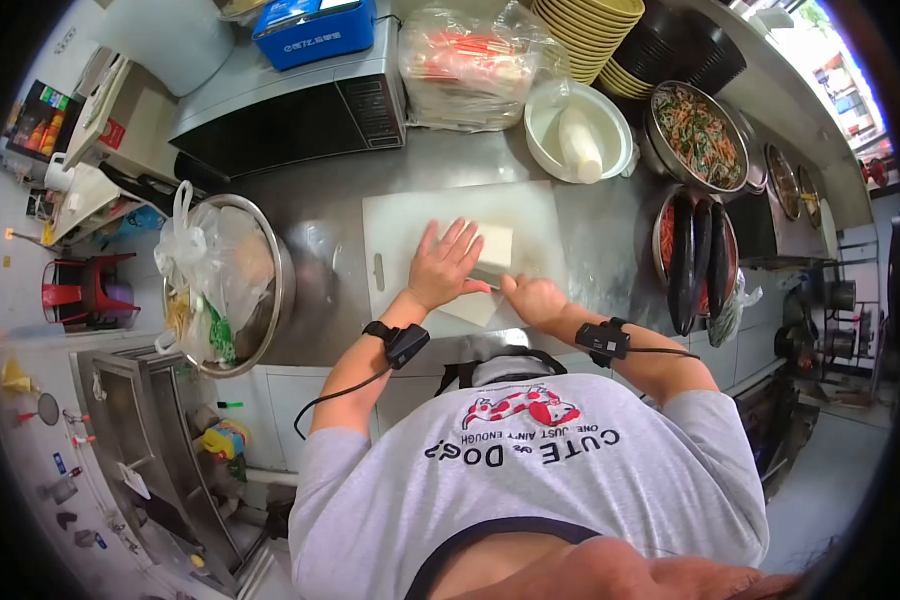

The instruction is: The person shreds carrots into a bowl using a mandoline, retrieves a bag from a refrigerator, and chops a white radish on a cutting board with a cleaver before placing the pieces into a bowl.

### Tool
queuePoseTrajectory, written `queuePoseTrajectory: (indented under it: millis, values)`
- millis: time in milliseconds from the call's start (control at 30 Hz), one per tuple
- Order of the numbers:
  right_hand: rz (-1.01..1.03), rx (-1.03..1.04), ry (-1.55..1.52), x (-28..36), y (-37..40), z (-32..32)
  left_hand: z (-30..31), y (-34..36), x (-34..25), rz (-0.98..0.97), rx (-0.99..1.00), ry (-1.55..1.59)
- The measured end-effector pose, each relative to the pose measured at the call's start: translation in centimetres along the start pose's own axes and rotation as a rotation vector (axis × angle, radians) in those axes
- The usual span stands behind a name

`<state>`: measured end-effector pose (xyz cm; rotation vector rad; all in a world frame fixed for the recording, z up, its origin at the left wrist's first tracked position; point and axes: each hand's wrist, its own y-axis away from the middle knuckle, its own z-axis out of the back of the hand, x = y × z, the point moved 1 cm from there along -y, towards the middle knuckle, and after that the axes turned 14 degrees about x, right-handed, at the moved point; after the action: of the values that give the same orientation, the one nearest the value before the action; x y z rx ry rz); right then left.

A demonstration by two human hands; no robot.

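Note:
A white cutting board (395,210) lies on the steel counter with a white block (496,243), which looks like tofu, on it. My left hand (448,268) is spread flat with fingers extended, resting against the block's left side. Close by, my right hand (533,298) is closed round a knife (487,279), whose thin blade shows only in part at the block's near side. A flat white slab (473,309) lies on the board nearer to me, below my left thumb.
Left of the board stands a steel bowl (286,270) with plastic bags. A microwave (280,120) is behind. At back right are a white bowl (533,150) holding a white bottle, and a bowl of shredded vegetables (695,135). Eggplants (682,265) lie across another bowl.

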<state>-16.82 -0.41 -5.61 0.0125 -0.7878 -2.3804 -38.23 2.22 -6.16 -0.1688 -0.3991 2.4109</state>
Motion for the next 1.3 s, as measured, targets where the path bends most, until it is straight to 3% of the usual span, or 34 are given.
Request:
queuePoseTrajectory:
  millis: [67, 133, 167, 200, 267, 333, 500, 567, 600, 667, 767, 867, 933, 1000, 1300]
  values:
    - [0.013, -0.065, 0.047, -0.6, -0.4, -0.7, -1.3, 2.3, -1.0, 0.021, -0.045, -0.127]
    - [-0.002, -0.143, -0.054, -2.2, -1.1, -0.8, -3.3, 5.9, -3.3, -0.099, -0.137, 0.122]
    - [0.001, -0.146, -0.058, -2.5, -1.5, -0.3, -2.9, 7.0, -3.9, -0.150, 0.021, 0.186]
    - [-0.034, -0.158, -0.155, -2.9, -1.7, 0.4, -2.5, 7.0, -4.0, -0.150, 0.025, 0.187]
    - [-0.067, -0.168, -0.248, -3.2, -1.5, 1.3, -2.3, 6.3, -3.9, -0.044, 0.281, 0.143]
    - [-0.137, -0.166, -0.313, -3.5, -1.3, 2.1, -2.3, 5.4, -3.6, -0.021, 0.311, 0.235]
    - [-0.078, -0.283, -0.177, -4.7, -1.2, 1.3, -1.1, 3.6, -3.9, 0.101, 0.342, 0.342]
    - [-0.093, -0.295, -0.132, -4.9, -1.2, 1.2, -0.7, 2.0, -3.4, 0.126, 0.542, 0.218]
    - [-0.117, -0.293, -0.101, -5.0, -1.2, 1.3, -1.2, 1.8, -3.4, 0.127, 0.545, 0.214]
    - [-0.135, -0.295, -0.068, -4.9, -1.2, 1.4, -2.1, 1.6, -3.4, 0.007, 0.218, 0.130]
    - [-0.142, -0.290, -0.075, -4.6, -0.7, 1.1, -2.9, 3.3, -4.8, 0.043, 0.079, 0.199]
    - [-0.146, -0.268, -0.200, -3.3, 0.3, 1.2, -3.2, 5.7, -6.1, 0.053, 0.136, 0.350]
    - [-0.188, -0.195, -0.307, -2.1, 1.4, 2.1, -1.7, 5.4, -5.4, 0.031, 0.106, 0.280]
    - [-0.191, -0.173, -0.294, -1.9, 1.3, 1.3, -1.5, 4.2, -4.2, 0.008, 0.064, 0.202]
    - [-0.094, -0.107, -0.170, -0.7, 3.7, 3.5, -3.2, 2.6, -3.1, -0.016, 0.064, 0.413]
